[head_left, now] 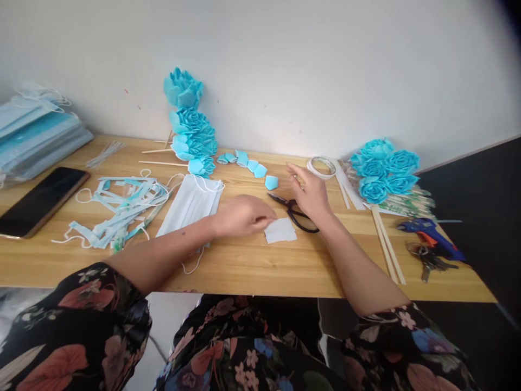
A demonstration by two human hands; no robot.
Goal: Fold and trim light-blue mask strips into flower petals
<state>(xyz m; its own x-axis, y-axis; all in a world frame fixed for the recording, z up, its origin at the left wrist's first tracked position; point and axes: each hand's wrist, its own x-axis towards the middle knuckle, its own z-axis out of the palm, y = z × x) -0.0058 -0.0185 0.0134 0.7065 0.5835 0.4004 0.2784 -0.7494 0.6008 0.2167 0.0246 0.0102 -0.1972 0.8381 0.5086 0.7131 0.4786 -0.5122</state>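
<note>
My left hand [246,217] is closed, its fingertips pinched at the upper left corner of a small stack of white cut fabric pieces [280,232] on the table. Above the scissors my right hand [310,191] is raised, with its fingers apart and nothing plainly held. Black-handled scissors [280,199] lie beneath it, one handle loop partly hidden by the wrist. Several light-blue cut petals [271,182] lie in a curved row behind the hands. A pleated face mask [189,202] lies flat by my left forearm, which covers its lower part.
Blue fabric flowers [193,133] stand at the back wall; more flowers [374,168] lie at right, near a tape roll [321,167], wooden sticks [386,244], a glue gun [433,236] and keys [431,262]. Mask scraps [126,201], a phone [43,201] and stacked masks [38,136] occupy the left.
</note>
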